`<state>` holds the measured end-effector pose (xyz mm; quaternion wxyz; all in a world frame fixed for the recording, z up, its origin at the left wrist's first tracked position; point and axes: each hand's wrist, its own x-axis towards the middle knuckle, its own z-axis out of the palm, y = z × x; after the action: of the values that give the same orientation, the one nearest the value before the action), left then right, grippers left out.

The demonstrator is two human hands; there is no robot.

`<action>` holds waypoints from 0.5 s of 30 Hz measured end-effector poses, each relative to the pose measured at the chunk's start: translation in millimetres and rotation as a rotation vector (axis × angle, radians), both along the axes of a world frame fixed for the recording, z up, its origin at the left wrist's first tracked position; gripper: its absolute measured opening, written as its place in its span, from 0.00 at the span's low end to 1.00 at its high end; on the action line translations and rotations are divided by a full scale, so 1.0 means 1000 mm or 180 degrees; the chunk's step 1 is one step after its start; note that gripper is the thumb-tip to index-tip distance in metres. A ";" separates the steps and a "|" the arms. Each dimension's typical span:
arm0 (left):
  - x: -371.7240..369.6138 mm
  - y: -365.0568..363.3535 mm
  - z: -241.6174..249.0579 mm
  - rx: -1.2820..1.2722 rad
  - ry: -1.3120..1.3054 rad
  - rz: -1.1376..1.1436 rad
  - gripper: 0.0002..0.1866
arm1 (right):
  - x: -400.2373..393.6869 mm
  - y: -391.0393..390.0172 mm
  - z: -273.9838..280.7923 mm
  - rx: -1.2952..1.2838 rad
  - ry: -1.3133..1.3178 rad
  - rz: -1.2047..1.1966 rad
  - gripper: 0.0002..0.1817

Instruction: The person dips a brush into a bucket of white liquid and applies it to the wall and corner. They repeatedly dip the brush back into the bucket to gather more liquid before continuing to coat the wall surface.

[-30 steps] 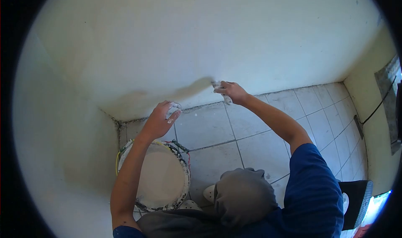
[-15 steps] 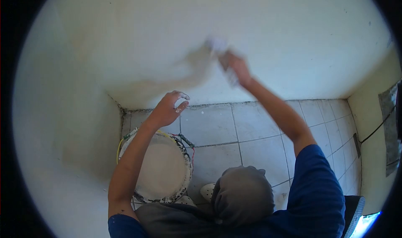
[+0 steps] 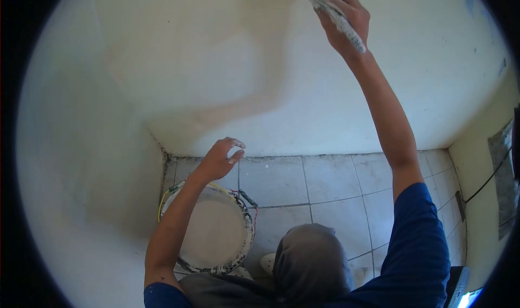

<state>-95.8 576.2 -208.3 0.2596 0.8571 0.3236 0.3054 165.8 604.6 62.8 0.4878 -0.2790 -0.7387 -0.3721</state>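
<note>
My right hand (image 3: 349, 21) is raised high against the pale wall (image 3: 216, 64), its fingers wrapped round the paint-smeared handle of a tool (image 3: 346, 29). The tool's head is hard to make out at the top edge of the view. Lower down, my left hand (image 3: 221, 159) hangs in front of the wall's foot with its fingers curved and apart, white smears on them, holding nothing. Below and behind my left forearm stands a round bucket (image 3: 249, 240) of whitish paint-like material (image 3: 214, 232), its rim crusted and splashed.
Grey floor tiles (image 3: 336, 216) run along the wall's foot. A side wall (image 3: 81, 172) rises at the left. At the right are a dark cable (image 3: 487, 179) and a grey panel (image 3: 501, 172). My grey-clad knee (image 3: 311, 259) and pale shoes (image 3: 268, 263) are at the bottom.
My right hand has moved up and to the right along the wall with the tool. The view has shifted, so the bucket and floor sit lower; my left hand keeps its pose.
</note>
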 end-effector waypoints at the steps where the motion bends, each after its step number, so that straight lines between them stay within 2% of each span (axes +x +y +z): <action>1: 0.001 0.001 0.000 0.0052 -0.0041 0.0017 0.09 | 0.007 0.012 -0.003 0.0019 -0.0113 -0.0221 0.14; 2: 0.002 0.003 0.000 0.0069 -0.0066 -0.0008 0.09 | 0.010 0.019 -0.024 -0.0012 -0.0309 -0.0394 0.17; 3: 0.003 0.004 0.001 0.0093 -0.0089 -0.0030 0.09 | 0.011 0.025 -0.058 -0.0603 -0.0426 -0.0646 0.19; 4: 0.004 0.004 0.003 0.0117 -0.0108 -0.0050 0.09 | 0.021 0.041 -0.107 -0.0791 -0.0689 0.0089 0.19; 5: 0.004 0.004 0.005 0.0109 -0.0164 -0.0066 0.09 | 0.014 0.033 -0.158 -0.1179 -0.1009 -0.0476 0.18; 7: 0.005 0.003 0.011 0.0097 -0.0273 -0.0109 0.10 | 0.002 0.014 -0.246 -0.2914 -0.1821 -0.0649 0.18; 8: 0.007 0.002 0.009 0.0185 -0.0213 -0.0042 0.10 | -0.002 0.003 -0.278 -0.2907 -0.2001 -0.0705 0.18; 11: 0.002 0.003 0.006 0.0326 -0.0092 0.0079 0.10 | -0.003 0.017 -0.290 -0.3280 -0.1697 -0.0446 0.18; 12: 0.000 0.001 0.007 0.0268 -0.0164 0.0064 0.10 | 0.001 0.034 -0.285 -0.2636 -0.1562 -0.0221 0.19; 13: -0.001 -0.003 0.007 0.0186 -0.0241 0.0033 0.10 | -0.001 0.039 -0.253 -0.2440 -0.1283 -0.0215 0.22; 15: -0.004 -0.006 0.009 0.0082 -0.0207 0.0054 0.10 | -0.004 0.044 -0.164 -0.1804 -0.1195 0.0055 0.19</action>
<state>-99.6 570.1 -199.0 0.2563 0.8472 0.3182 0.3395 162.0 648.4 -100.8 0.2495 -0.3239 -0.8920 -0.1927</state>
